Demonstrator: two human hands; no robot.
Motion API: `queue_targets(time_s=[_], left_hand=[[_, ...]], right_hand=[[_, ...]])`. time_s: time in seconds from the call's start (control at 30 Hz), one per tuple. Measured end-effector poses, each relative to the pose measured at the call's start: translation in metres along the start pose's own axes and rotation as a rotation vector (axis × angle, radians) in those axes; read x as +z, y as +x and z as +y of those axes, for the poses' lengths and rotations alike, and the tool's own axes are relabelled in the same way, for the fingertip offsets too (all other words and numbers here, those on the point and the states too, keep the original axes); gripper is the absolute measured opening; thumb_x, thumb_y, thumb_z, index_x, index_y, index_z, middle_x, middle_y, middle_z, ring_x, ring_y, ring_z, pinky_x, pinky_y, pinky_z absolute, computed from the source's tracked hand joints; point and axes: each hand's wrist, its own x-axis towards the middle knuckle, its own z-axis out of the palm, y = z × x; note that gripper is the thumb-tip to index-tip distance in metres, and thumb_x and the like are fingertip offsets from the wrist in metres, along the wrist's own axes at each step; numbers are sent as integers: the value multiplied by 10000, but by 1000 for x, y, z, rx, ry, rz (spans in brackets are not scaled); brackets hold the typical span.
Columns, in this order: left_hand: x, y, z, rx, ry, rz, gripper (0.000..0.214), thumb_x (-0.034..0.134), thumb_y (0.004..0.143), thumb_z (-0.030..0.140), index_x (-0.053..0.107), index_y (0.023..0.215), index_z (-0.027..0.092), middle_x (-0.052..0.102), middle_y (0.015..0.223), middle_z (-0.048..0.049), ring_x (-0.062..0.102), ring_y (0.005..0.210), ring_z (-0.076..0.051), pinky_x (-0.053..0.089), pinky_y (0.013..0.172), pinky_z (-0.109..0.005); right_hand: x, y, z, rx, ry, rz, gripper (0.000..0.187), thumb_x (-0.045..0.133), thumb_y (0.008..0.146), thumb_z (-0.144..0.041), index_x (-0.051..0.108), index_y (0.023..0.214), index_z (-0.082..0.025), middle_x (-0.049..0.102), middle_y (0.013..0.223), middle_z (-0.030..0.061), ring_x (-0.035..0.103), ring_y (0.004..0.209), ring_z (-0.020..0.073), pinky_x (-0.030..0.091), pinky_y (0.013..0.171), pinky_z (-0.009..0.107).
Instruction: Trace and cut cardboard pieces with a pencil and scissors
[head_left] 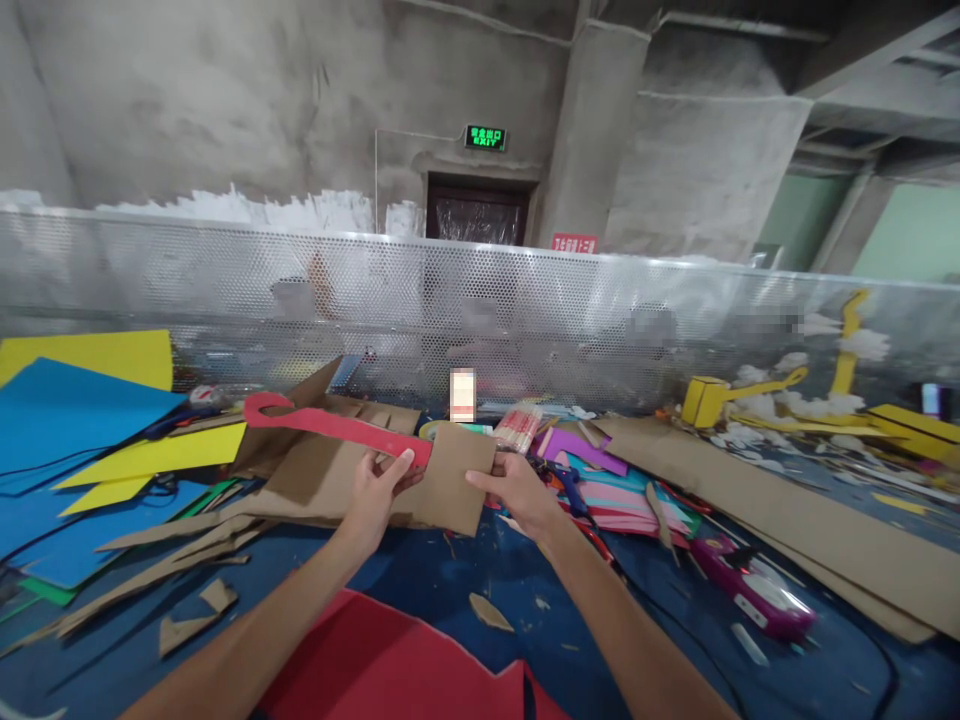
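Note:
My left hand (377, 492) pinches the straight end of a red hook-shaped cutout (341, 427), whose curled end points to the far left. In my right hand (519, 490) is a square piece of brown cardboard (454, 480), gripped at its right edge between thumb and fingers. The cardboard stands close beside the end of the red cutout; whether they touch I cannot tell. Both are held above the blue table. Behind them lie larger brown cardboard sheets (315, 475). A big red sheet (405, 655) with a cut edge lies between my forearms.
Blue sheets (82, 415) and yellow sheets (161, 455) lie at left, near cardboard scraps (187, 620). At right are a blue glue gun (571, 492), a purple device (754, 590), long cardboard (787, 510) and yellow pieces (705, 402). A perforated metal screen (360, 300) borders the back.

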Motion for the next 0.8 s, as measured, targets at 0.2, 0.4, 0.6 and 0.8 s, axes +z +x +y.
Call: queue_targets(time_s=[0.2,0.4,0.6,0.8], left_hand=[[-2,1,-2,5,8,1,422,830,675,367,584,962,177,745,829,-35,707,693,-165,572,766,-332],[2,3,1,92,4,-42,403,804,701,372,602,995,184,736,1003,-69,695,962,-220,531,914,-378],[2,2,10,140,-1,-104,373,789,738,368,650,1040,198,689,1145,-69,617,1131,-212,488,962,-316],[2,2,16,5,-68,-71,370,785,731,429,670,937,144,736,973,-90,676,958,-219,518,866,-325]], right_hand=[[1,3,1,-28,-14,0,535,899,529,-390,737,971,-134,770,855,101,723,889,303,548,881,504],[0,1,-5,-244,-233,24,416,821,663,-404,743,990,-158,767,893,75,705,859,266,550,853,458],[-3,-11,-11,-834,-868,82,283,662,855,-226,713,1126,-294,746,1078,38,664,1005,231,410,1026,453],[-8,-12,-15,-1090,-1246,-97,540,526,880,-39,564,1322,-346,663,1285,5,592,1196,180,184,1178,482]])
